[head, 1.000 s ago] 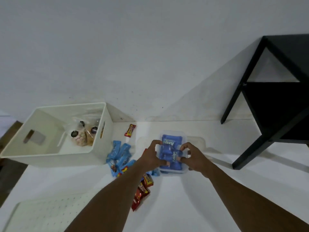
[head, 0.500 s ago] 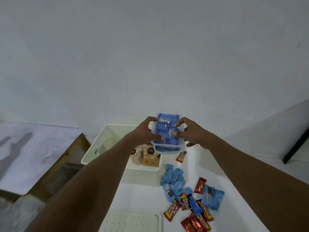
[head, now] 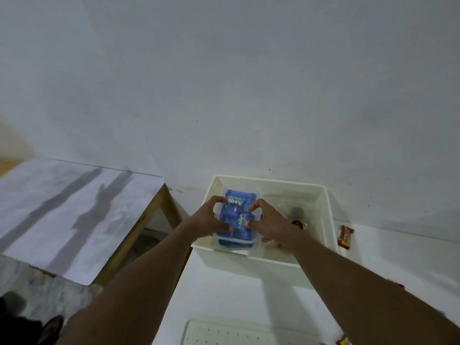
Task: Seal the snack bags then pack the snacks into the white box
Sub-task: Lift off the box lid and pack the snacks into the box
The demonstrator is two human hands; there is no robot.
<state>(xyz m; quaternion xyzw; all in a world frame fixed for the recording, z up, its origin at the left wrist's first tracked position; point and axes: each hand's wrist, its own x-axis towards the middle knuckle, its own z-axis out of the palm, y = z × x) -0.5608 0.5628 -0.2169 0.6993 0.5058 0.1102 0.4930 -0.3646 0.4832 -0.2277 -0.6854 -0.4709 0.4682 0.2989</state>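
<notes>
A clear plastic container [head: 236, 241] full of blue snack packets [head: 236, 205] is held inside the left half of the white box [head: 328, 207]. My left hand [head: 209, 217] grips its left side and my right hand [head: 267, 221] grips its right side. A clear bag of snacks [head: 296, 215] lies in the right half of the box, partly hidden by my right wrist.
A red snack bar [head: 345, 237] lies on the white table right of the box. A white perforated lid [head: 229, 332] lies at the near edge, with another red wrapper [head: 343, 341] beside it. A lower wooden-legged table [head: 74, 215] stands to the left.
Both hands carried the container of blue packets left from the table, over the loose snacks, and down into the white box. The view swung left with them.
</notes>
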